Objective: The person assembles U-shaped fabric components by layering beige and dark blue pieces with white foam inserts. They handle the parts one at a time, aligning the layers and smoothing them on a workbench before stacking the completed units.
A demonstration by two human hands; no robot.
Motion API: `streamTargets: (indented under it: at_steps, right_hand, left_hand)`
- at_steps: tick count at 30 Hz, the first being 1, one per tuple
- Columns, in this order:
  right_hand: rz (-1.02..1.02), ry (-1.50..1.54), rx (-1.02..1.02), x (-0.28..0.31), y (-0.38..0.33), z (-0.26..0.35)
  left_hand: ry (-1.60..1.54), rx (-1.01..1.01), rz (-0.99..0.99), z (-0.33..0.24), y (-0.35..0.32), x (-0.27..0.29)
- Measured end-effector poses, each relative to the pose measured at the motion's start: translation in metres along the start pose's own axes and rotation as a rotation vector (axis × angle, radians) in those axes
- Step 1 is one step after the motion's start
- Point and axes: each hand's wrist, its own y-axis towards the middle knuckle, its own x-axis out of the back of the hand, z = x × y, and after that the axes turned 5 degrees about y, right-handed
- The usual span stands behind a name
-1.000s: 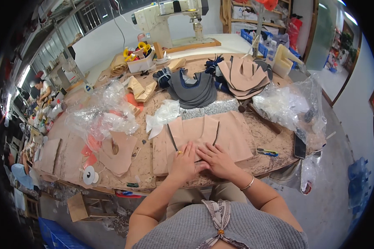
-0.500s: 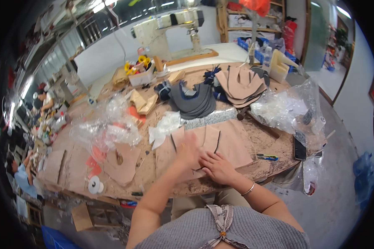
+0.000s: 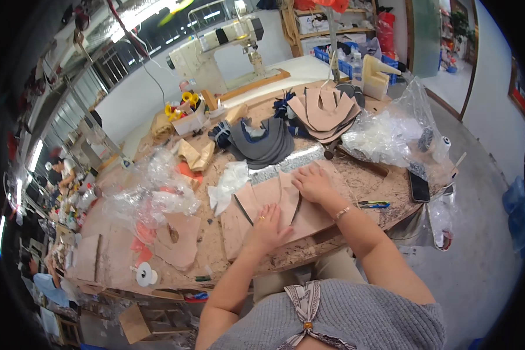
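Observation:
A U-shaped tan-pink piece (image 3: pixel 266 192) with dark side edges lies flat on a larger sheet (image 3: pixel 318 217) of the same colour. It looks like leather or a similar sheet material. My left hand (image 3: pixel 269 226) rests flat on its lower part, fingers out. Further up and to the right, my right hand (image 3: pixel 314 183) lies palm down near its right dark edge, fingers spread. Neither hand holds anything. Just beyond lie a silvery strip (image 3: pixel 289 164) and a crumpled white sheet (image 3: pixel 228 184).
Behind are stacked grey curved pieces (image 3: pixel 262 147) and tan curved pieces (image 3: pixel 325 112). A cutter knife (image 3: pixel 374 205) and a phone (image 3: pixel 418 186) lie right. Clear plastic (image 3: pixel 151 189), a white spool (image 3: pixel 146 274) and another tan piece (image 3: pixel 181 248) lie left. A sewing machine (image 3: pixel 216 55) stands beyond.
My right hand has moved up and away along the piece's right side. My left hand has come down onto its lower part. The view has turned slightly.

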Motion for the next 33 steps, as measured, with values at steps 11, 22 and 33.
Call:
streamTargets:
  at_steps: [11, 22, 33]
  right_hand:
    - [-0.071, 1.1, 0.031, -0.014, -0.115, 0.05]
    - [-0.091, 1.787, -0.096, -0.02, -0.091, 0.069]
    - [-0.212, 1.617, -0.138, -0.009, -0.079, 0.019]
  left_hand:
    - [-2.005, 0.381, -0.934, 0.015, 0.009, 0.058]
    - [-2.139, 0.378, -0.733, -0.019, -0.012, 0.022]
    - [-2.046, 0.306, -0.432, 0.009, 0.06, 0.002]
